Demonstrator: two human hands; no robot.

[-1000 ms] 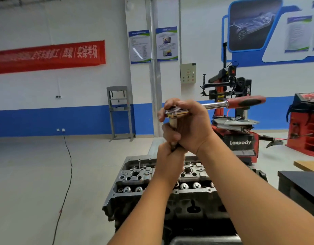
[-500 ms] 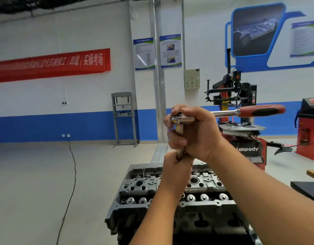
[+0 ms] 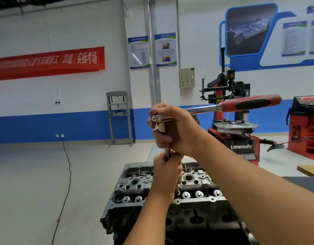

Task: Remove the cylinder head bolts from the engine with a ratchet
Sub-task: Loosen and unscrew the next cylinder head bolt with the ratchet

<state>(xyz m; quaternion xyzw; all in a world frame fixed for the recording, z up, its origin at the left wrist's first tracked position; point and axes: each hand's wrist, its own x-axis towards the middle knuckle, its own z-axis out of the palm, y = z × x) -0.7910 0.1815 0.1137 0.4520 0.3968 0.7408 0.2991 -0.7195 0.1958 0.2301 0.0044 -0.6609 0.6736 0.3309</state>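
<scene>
The grey engine with its cylinder head (image 3: 135,184) stands low in the middle of the view. Above it I hold a ratchet (image 3: 241,104) with a chrome shaft and a red and black handle that points right. My right hand (image 3: 177,131) grips the ratchet head and the top of the extension bar. Just below, my left hand (image 3: 167,172) grips the extension bar (image 3: 167,152) where it runs down toward the cylinder head. The bar's lower end and the bolt under it are hidden behind my left hand.
A red and black tyre changer (image 3: 237,138) stands behind the engine on the right. A red machine (image 3: 306,129) is at the far right. A dark bench top (image 3: 304,184) lies at the right edge. A black cable (image 3: 67,174) runs across the floor on the left.
Both hands keep their grip on the ratchet and the bar. The view has shifted so that the hands and the engine sit further right and lower; the handle still points right.
</scene>
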